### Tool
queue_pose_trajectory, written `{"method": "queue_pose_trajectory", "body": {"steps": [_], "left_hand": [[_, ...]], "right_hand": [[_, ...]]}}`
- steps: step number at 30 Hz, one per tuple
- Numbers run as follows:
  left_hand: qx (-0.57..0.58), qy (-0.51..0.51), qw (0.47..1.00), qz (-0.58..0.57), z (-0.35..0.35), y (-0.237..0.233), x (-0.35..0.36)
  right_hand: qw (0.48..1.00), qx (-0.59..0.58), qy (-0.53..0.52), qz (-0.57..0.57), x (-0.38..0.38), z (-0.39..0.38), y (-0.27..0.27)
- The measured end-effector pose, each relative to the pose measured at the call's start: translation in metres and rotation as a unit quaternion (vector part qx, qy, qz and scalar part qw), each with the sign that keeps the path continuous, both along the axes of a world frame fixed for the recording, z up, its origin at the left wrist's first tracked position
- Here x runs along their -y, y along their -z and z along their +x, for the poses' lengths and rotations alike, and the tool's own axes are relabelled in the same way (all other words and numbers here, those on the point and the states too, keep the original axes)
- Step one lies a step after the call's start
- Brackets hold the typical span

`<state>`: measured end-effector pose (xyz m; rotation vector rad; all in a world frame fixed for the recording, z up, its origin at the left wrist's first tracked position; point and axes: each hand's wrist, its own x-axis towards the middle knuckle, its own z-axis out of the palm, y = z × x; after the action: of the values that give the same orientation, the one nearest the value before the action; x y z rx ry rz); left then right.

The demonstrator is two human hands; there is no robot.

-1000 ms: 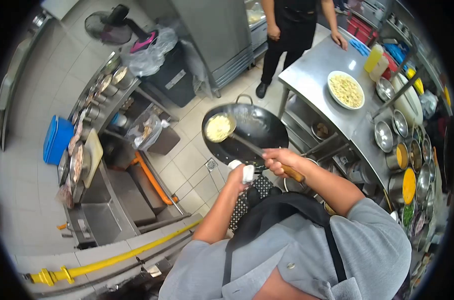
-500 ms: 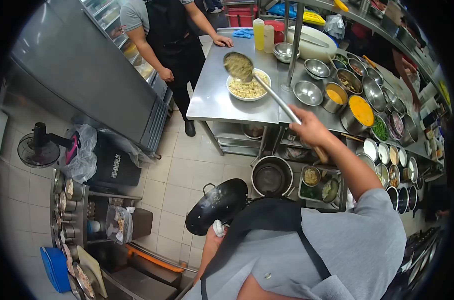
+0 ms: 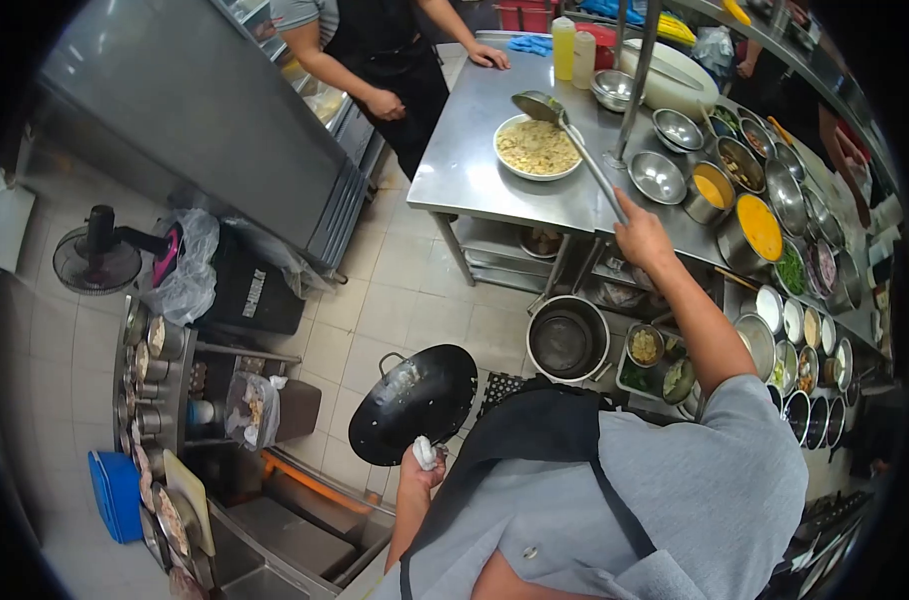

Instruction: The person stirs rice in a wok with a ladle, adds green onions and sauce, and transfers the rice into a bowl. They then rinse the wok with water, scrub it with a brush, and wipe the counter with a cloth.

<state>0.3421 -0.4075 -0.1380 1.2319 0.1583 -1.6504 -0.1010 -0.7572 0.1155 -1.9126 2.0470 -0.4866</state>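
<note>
**Over the counter: ladle being emptied onto the plate**

On the steel counter [image 3: 470,165], a white plate [image 3: 538,148] heaped with pale fried food is standing near the front edge. The ladle [image 3: 543,107] is being held out over the plate's far rim by the right hand [image 3: 643,238]. The grip is being closed round the long handle, and the bowl is being tipped downward just above the food.

Lower down, the left hand [image 3: 422,468] is being clenched, through a white cloth [image 3: 427,452], on the handle of a black wok [image 3: 415,403]. The wok is being carried tilted above the tiled floor, well apart from the plate. A second person's hand [image 3: 490,57] is being rested on the counter's far side.

For a clean transfer, the following is being advised as a judgement:
- The ladle bowl is being brought close above the heap and rolled slowly, so that nothing is being scattered toward the seasoning pots [image 3: 740,215] beside the plate.
- The wok is being levelled, so that residue is not being spilled onto the floor.
</note>
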Motion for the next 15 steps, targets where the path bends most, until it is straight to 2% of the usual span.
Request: {"method": "queue_pose_trajectory", "body": {"steps": [2,3,4,5,6,7,8,10,11,12,13,14,15], "left_hand": [[-0.048,-0.037,0.998,0.007,0.003,-0.011,-0.007],[-0.045,-0.036,0.998,0.008,0.001,-0.025,-0.007],[0.002,-0.040,0.998,0.054,-0.004,-0.045,-0.003],[0.049,-0.045,0.993,0.100,-0.009,-0.060,0.001],[0.418,0.104,0.902,-0.037,-0.014,-0.059,-0.021],[0.160,-0.023,0.986,0.042,-0.005,-0.051,-0.026],[-0.118,-0.158,0.974,0.113,0.006,-0.044,-0.032],[-0.186,-0.210,0.950,0.137,-0.009,-0.094,-0.045],[-0.169,-0.243,0.950,0.098,-0.020,-0.095,-0.058],[-0.141,-0.306,0.937,0.093,-0.045,-0.130,-0.059],[-0.202,-0.311,0.926,0.072,-0.055,-0.136,-0.079],[-0.127,-0.412,0.893,0.129,-0.083,-0.165,-0.081],[-0.176,-0.403,0.896,0.057,-0.099,-0.166,-0.106]], "right_hand": [[1.000,-0.021,0.010,0.005,-0.007,0.004,-0.005],[1.000,-0.004,0.024,0.007,-0.012,0.006,-0.011],[0.999,0.014,0.038,0.007,-0.015,0.008,-0.014],[0.995,0.022,-0.007,-0.093,-0.013,-0.002,0.013],[0.995,0.025,-0.008,-0.094,-0.020,0.000,0.015],[0.984,0.167,-0.015,-0.056,-0.029,0.006,0.017],[0.953,0.302,-0.030,-0.013,-0.037,0.012,0.017],[0.855,0.496,-0.044,0.144,-0.055,0.031,0.003],[0.822,0.526,-0.072,0.206,-0.060,0.041,-0.011],[0.781,0.546,-0.109,0.282,-0.063,0.056,-0.018],[0.763,0.532,-0.147,0.336,-0.062,0.072,-0.016],[0.741,0.513,-0.180,0.394,-0.066,0.085,-0.010],[0.733,0.479,-0.227,0.426,-0.069,0.098,0.008]]}}
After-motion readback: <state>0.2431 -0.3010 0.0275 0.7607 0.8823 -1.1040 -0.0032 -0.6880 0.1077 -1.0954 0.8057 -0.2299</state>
